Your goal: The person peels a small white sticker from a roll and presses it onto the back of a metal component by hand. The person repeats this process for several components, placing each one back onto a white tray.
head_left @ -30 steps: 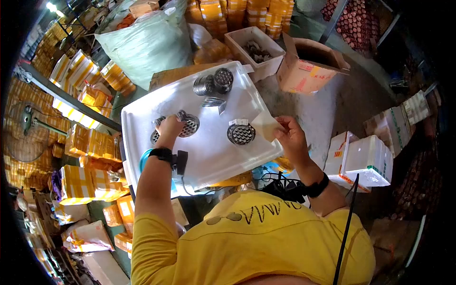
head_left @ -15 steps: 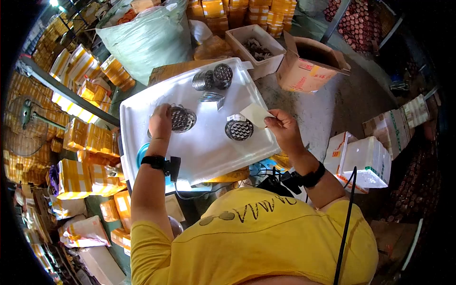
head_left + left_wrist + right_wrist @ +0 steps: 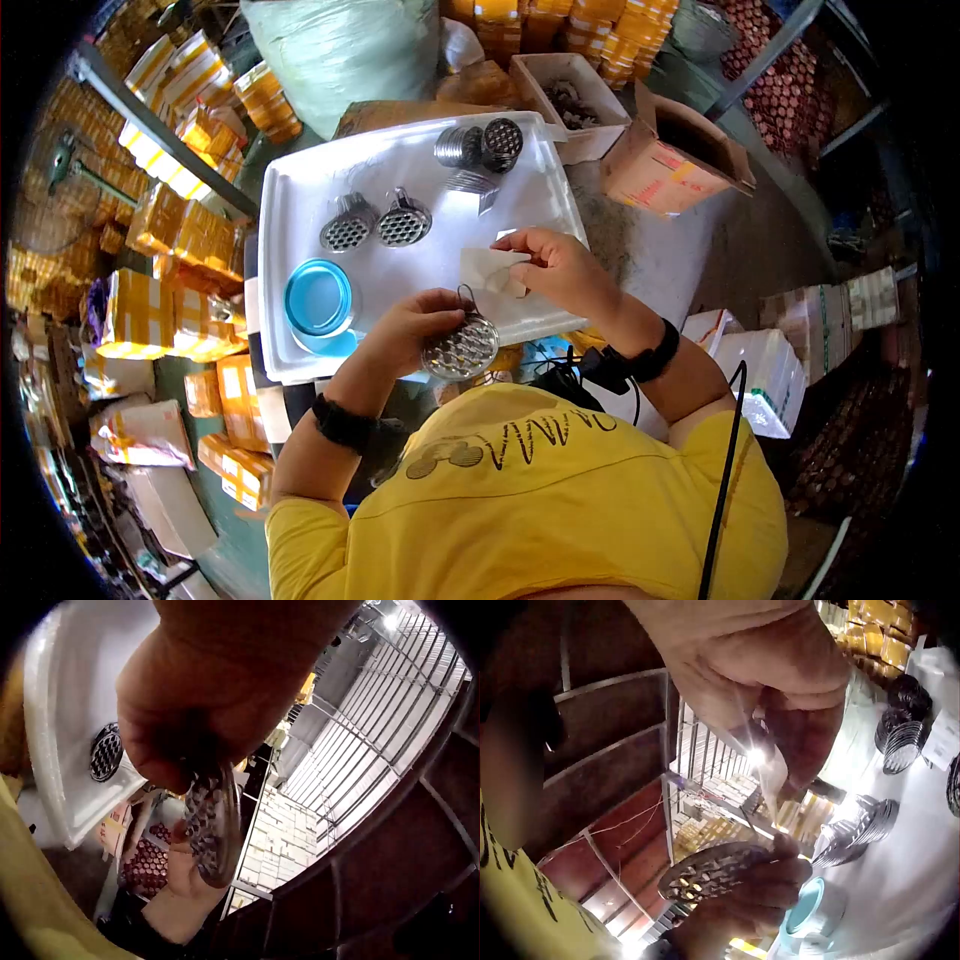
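Observation:
My left hand (image 3: 410, 325) grips a round metal grater (image 3: 462, 348) by its upper edge, near the wire loop, at the front of a white foam tray (image 3: 300, 185). Between thumb and fingers, my right hand (image 3: 565, 275) pinches a pale paper slip (image 3: 485, 268) just above that grater. Two groups of similar graters lie on the tray: one group (image 3: 348, 228) at left, another (image 3: 404, 222) beside it. Farther back are a stack of graters (image 3: 458, 147) and a fanned bunch (image 3: 470, 182). The patterned grater (image 3: 106, 752) seen in the left wrist view is hidden behind my right hand in the head view.
A clear tub with a blue lid (image 3: 320, 298) stands at the tray's front left corner. Behind the tray are a foam box (image 3: 590, 140), an open carton (image 3: 665, 170) and a big pale sack (image 3: 340, 60). Taped boxes (image 3: 185, 225) crowd the left side.
My left hand has come from the grater groups at the tray's left to the front, bringing one grater. My right hand has shifted left with the paper slip, closer to my left hand.

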